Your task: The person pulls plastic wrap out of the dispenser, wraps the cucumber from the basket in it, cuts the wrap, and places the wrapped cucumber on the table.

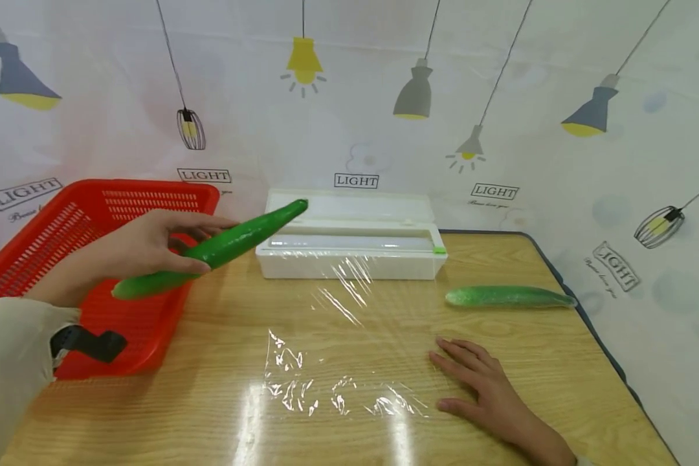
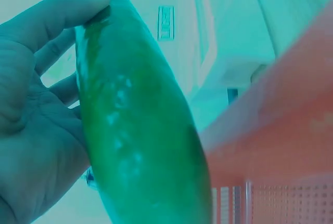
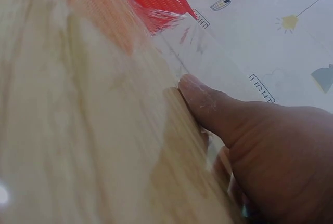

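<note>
My left hand (image 1: 145,249) pinches a green cucumber (image 1: 250,234) between thumb and fingers, holding it aslant above the red basket's right side. In the left wrist view the cucumber (image 2: 135,125) fills the middle, the thumb lying across its upper part. A sheet of clear plastic wrap (image 1: 349,362) stretches over the wooden table from a white wrap dispenser box (image 1: 349,265). At the sheet's right edge rests my right hand (image 1: 489,395), fingers spread and relaxed. The right wrist view has its thumb (image 3: 208,102) beside the shiny film.
The red plastic basket (image 1: 169,323) stands at the left. A second cucumber (image 1: 507,296), paler and looking wrapped in film, lies on the table (image 1: 530,349) at the right. The dispenser's lid (image 1: 349,206) is raised. A lamp-printed backdrop (image 1: 349,84) hangs behind the table.
</note>
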`<state>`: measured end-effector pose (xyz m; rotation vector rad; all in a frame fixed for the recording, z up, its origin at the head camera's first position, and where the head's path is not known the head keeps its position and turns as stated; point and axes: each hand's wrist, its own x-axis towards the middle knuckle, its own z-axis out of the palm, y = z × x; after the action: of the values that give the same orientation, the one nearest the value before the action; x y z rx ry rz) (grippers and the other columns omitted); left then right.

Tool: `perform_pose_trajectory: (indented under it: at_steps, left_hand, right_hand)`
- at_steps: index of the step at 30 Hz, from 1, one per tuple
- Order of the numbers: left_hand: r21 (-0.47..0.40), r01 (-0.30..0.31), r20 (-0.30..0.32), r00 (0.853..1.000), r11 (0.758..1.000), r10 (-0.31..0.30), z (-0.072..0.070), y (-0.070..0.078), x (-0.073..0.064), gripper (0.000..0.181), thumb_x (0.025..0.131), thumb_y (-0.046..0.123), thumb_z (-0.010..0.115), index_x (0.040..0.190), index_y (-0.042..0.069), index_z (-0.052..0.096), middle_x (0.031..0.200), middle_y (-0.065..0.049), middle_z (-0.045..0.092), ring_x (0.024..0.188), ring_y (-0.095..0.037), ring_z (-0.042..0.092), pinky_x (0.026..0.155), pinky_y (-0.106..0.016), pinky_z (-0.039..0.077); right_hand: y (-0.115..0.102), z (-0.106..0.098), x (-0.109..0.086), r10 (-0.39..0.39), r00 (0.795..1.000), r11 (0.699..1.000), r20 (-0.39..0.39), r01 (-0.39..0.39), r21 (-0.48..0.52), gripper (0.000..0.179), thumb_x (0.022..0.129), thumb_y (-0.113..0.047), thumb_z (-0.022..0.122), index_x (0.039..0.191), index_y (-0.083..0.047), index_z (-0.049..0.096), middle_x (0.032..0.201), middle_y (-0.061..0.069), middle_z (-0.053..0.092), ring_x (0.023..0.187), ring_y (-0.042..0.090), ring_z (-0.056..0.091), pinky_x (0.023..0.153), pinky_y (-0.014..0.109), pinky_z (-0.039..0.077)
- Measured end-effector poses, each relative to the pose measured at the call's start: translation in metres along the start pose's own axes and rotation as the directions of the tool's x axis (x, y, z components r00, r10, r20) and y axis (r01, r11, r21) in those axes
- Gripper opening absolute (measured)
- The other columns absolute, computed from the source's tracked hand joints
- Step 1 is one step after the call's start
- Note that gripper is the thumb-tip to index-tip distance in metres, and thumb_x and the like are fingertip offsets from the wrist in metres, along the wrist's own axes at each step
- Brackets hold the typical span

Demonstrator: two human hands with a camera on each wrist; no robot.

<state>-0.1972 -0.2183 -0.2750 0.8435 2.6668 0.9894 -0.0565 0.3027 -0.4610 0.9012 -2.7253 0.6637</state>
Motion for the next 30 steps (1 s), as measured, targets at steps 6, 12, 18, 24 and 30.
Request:
perform_pose_trajectory:
  at_steps: [6, 12, 18, 24, 30]
  left_hand:
    - [-0.031, -0.042, 0.054, 0.998, 0.999, 0.043, 0.020, 0.010, 0.006, 0.061, 0.079, 0.016, 0.080, 0.135, 0.024, 0.057, 0.114, -0.003, 0.061, 0.096, -0.025, 0.057, 0.078, -0.039, 0.048]
    - [-0.104, -0.088, 0.090, 0.991, 0.991, 0.098, 0.043, 0.015, 0.020, 0.058, 0.079, 0.013, 0.079, 0.133, 0.017, 0.058, 0.114, -0.005, 0.061, 0.096, -0.026, 0.058, 0.080, -0.038, 0.052]
    - [-0.107, -0.163, 0.132, 0.975, 0.981, 0.177, 0.068, 0.029, 0.036, 0.057, 0.079, 0.012, 0.078, 0.132, 0.017, 0.059, 0.112, -0.001, 0.062, 0.096, -0.022, 0.059, 0.079, -0.035, 0.052]
    - [-0.129, -0.241, 0.164, 0.951, 0.962, 0.261, 0.096, 0.043, 0.048, 0.057, 0.080, 0.012, 0.077, 0.133, 0.017, 0.058, 0.110, -0.001, 0.065, 0.093, -0.019, 0.060, 0.077, -0.032, 0.052]
    - [-0.116, -0.275, 0.174, 0.940, 0.954, 0.292, 0.125, 0.055, 0.058, 0.056, 0.078, 0.011, 0.079, 0.131, 0.016, 0.060, 0.106, 0.002, 0.064, 0.093, -0.014, 0.060, 0.075, -0.025, 0.052]
  right_hand:
    - [-0.001, 0.000, -0.001, -0.008, 1.000, 1.000, -0.012, 0.008, -0.015, 0.072, 0.078, -0.039, 0.077, 0.140, -0.018, 0.050, 0.147, 0.006, 0.041, 0.133, 0.026, 0.031, 0.092, 0.047, 0.025]
    - [0.000, 0.000, -0.001, -0.009, 1.000, 1.000, -0.007, 0.009, -0.010, 0.072, 0.078, -0.038, 0.077, 0.141, -0.018, 0.049, 0.147, 0.006, 0.041, 0.133, 0.026, 0.030, 0.092, 0.047, 0.025]
    - [-0.001, 0.000, 0.000, 0.018, 1.000, 1.000, 0.008, -0.018, 0.006, 0.073, 0.078, -0.038, 0.077, 0.142, -0.019, 0.048, 0.148, 0.005, 0.039, 0.134, 0.025, 0.028, 0.093, 0.047, 0.025]
    - [-0.003, -0.001, 0.000, 0.046, 0.999, 0.999, 0.026, -0.046, 0.014, 0.073, 0.078, -0.039, 0.077, 0.142, -0.019, 0.048, 0.149, 0.005, 0.038, 0.135, 0.025, 0.027, 0.094, 0.047, 0.025]
    - [-0.003, -0.001, 0.000, 0.046, 0.999, 0.999, 0.028, -0.046, 0.014, 0.073, 0.079, -0.040, 0.076, 0.142, -0.020, 0.047, 0.149, 0.004, 0.038, 0.135, 0.025, 0.027, 0.094, 0.048, 0.025]
